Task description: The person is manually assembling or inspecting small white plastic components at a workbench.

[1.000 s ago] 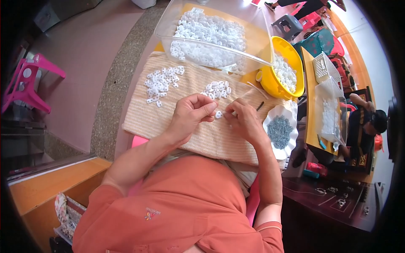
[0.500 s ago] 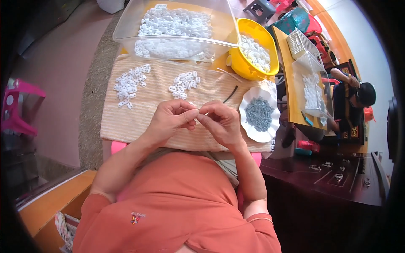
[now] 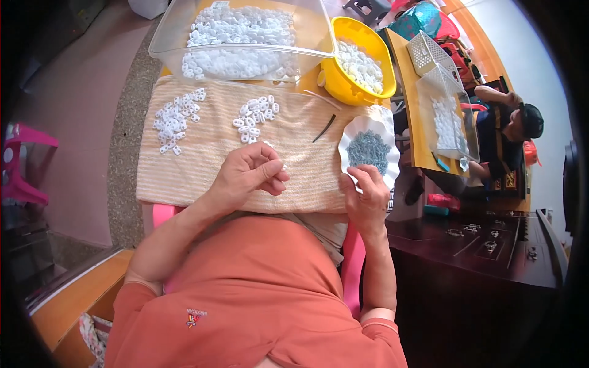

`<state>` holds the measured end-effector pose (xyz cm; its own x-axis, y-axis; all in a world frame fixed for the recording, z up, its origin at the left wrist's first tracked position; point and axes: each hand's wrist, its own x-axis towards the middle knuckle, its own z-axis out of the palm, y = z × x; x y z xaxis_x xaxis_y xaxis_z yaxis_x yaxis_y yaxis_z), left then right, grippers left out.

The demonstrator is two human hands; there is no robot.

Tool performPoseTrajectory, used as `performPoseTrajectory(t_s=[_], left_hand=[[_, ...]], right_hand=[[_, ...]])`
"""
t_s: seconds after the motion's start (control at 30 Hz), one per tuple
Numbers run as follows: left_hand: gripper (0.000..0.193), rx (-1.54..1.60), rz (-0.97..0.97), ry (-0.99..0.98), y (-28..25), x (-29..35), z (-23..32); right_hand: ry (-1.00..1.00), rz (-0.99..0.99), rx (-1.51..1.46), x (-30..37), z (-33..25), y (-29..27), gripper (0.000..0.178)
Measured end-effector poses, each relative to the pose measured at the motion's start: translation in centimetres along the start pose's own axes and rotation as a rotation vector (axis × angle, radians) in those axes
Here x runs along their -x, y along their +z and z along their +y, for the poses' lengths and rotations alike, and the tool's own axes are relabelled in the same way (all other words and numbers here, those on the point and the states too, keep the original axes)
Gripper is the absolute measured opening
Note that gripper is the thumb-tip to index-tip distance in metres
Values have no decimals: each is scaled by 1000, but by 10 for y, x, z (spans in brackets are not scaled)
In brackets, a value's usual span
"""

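My left hand [image 3: 250, 172] is closed over the striped towel, thumb against the curled fingers. A small white plastic piece [image 3: 284, 166] shows at its fingertips. My right hand [image 3: 368, 199] is at the near edge of a white wavy-rimmed dish [image 3: 347, 140], its fingers bent together. Whether anything is between those fingertips is hidden. In the dish lies a heap of tiny grey metal-looking parts [image 3: 370, 149]. Beyond my left hand sits a small group of white oval pieces with holes [image 3: 251, 116]. Farther left lies a looser pile of white pieces [image 3: 175, 122].
A clear plastic bin [image 3: 165, 43] of white pieces stands at the back, beside a yellow basin [image 3: 350, 92] of off-white pieces. A dark thin strip [image 3: 324, 127] lies on the towel [image 3: 178, 187]. At right, another person [image 3: 500, 129] sits by a side table.
My hands have come apart. The right moved right to the dish, while the left stayed over the towel with the white piece. The view shifted slightly.
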<state>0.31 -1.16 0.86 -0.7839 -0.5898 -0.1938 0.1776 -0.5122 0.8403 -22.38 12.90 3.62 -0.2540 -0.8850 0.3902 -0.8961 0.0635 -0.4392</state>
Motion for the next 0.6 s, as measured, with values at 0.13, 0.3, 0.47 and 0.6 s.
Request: performPoseTrajectory(t_s=[0.13, 0.3, 0.47, 0.6], left_hand=[[13, 17, -10, -9, 7, 1, 0], [11, -12, -23, 17, 6, 3, -5], [11, 7, -26, -2, 6, 2, -5], [10, 2, -21, 9, 5, 1, -8]], right_hand=[[-35, 4, 282, 8, 9, -4, 21], [0, -64, 381, 7, 8, -1, 26], [-17, -45, 363, 6, 9, 3, 26], [-59, -5, 338, 8, 14, 7, 25]])
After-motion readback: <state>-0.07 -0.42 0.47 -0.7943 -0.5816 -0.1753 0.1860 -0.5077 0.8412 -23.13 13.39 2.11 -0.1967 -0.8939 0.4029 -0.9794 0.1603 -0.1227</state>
